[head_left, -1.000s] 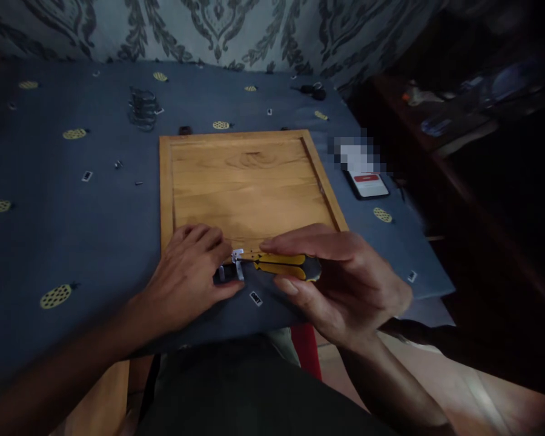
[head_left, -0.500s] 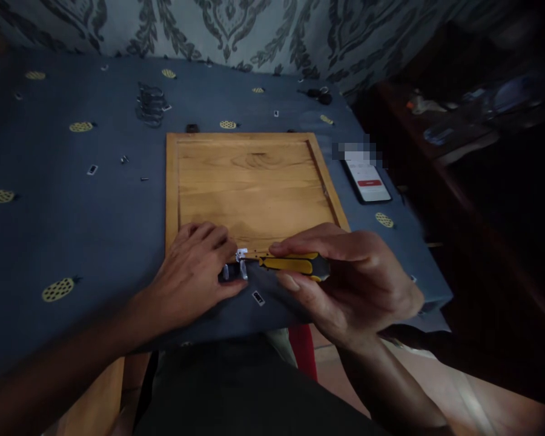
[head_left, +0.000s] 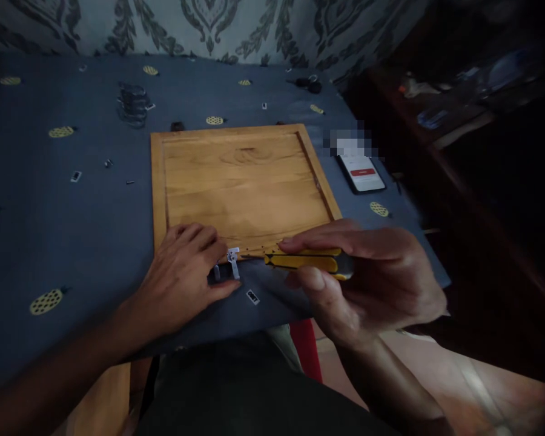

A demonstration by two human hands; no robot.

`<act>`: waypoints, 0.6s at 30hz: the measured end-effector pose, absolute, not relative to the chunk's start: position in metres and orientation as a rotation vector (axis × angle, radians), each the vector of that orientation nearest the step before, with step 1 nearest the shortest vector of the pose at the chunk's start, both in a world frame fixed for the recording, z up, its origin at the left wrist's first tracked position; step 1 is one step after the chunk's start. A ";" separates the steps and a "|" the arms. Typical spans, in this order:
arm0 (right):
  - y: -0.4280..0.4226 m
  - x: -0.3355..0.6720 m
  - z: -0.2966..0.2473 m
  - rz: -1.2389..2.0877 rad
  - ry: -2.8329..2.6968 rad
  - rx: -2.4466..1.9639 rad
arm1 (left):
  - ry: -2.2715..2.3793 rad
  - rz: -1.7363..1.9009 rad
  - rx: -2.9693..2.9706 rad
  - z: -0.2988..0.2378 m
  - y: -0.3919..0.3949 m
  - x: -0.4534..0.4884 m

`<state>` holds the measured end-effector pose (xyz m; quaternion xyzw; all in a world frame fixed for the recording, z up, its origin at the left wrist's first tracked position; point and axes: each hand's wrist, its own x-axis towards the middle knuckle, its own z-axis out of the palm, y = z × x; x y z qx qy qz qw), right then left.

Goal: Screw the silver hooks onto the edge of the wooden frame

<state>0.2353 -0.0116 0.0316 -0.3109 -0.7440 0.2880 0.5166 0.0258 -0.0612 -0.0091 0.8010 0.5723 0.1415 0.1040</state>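
Note:
A framed wooden panel (head_left: 240,194) lies flat in front of me. My left hand (head_left: 186,266) rests on its near left edge, fingers on the wood and thumb below, closed around a small shiny metal fitting (head_left: 232,257) at that edge. Part of the fitting is hidden by my fingers. My right hand (head_left: 367,278) grips a yellow-and-black screwdriver (head_left: 309,261) by its handle, held level. The screwdriver's thin tip points left toward the fitting, with a small gap between them. Several small dark holes or marks show along the near edge of the panel.
The blue tablecloth (head_left: 63,236) has a pineapple print. On it lie a phone (head_left: 361,169) at the right, a dark-handled tool (head_left: 306,83) at the back and small screws (head_left: 130,182) at the left. Several clear pieces (head_left: 132,104) lie at the back left. A patterned curtain (head_left: 209,30) hangs behind.
My right hand has drawn the screwdriver to the right, so its tip is now off the metal fitting. My left hand keeps its hold. The whole view has shifted slightly.

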 end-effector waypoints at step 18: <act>-0.017 0.239 0.022 0.622 -1.647 -0.586 | 1.736 0.443 2.392 -0.010 -0.061 0.025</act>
